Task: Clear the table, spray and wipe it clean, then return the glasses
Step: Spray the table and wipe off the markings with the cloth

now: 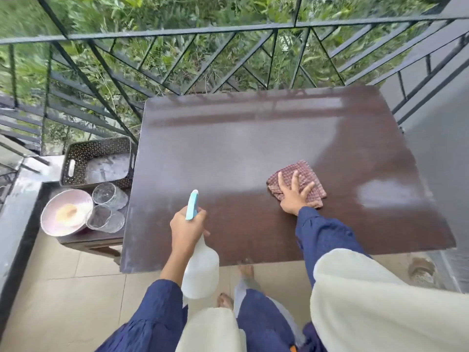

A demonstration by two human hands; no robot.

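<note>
On the table, you are pressing the cloth under your right hand's spread fingers, your left hand gripping the spray bottle; overlap strokes.

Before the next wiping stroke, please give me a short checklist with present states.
1. Dark brown table top free of objects besides the cloth: ok.
2. Red checked cloth pressed under right hand: ok.
3. White spray bottle with blue nozzle gripped by left hand: ok.
4. Two clear glasses parked on low side table beside pink bowl: ok.
5. Whole top sprayed: cannot tell.
</note>
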